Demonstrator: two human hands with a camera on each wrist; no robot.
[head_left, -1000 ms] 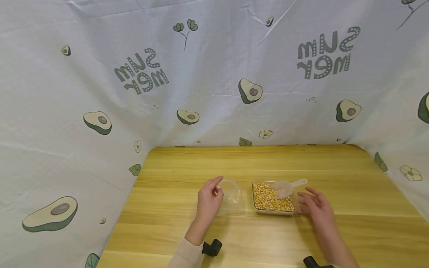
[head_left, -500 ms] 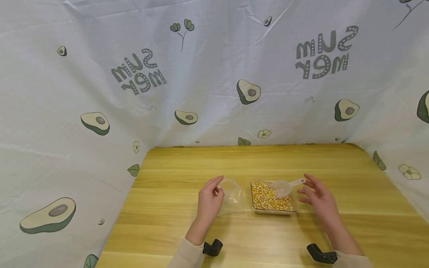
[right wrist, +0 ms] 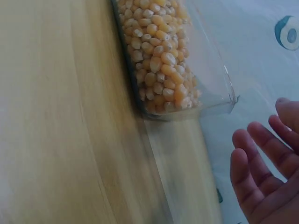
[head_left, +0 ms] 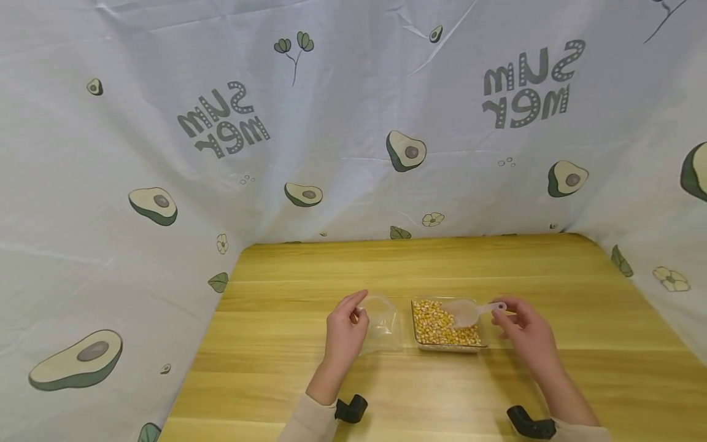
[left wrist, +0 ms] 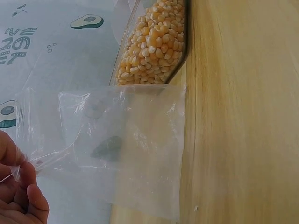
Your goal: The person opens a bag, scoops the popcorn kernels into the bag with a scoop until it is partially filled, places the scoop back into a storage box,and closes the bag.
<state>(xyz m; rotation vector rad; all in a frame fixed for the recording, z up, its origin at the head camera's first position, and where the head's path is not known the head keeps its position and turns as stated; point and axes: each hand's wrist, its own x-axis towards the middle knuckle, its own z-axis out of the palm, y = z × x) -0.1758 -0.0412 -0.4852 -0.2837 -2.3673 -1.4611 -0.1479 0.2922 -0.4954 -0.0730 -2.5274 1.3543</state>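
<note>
The translucent white plastic scoop (head_left: 463, 313) is lying in the yellow corn kernels (head_left: 435, 325) of the clear rectangular container (head_left: 450, 348), its handle (head_left: 491, 307) jutting rightward. The right hand (head_left: 527, 331), a second ago beside the container's near right corner, is now bringing its fingers around the handle's end, so the scoop is seemingly coming within grasp; whether they are pinching it, I cannot tell. Left of the container, the left hand (head_left: 346, 331) is pinching the clear plastic bag (head_left: 382, 330).
</note>
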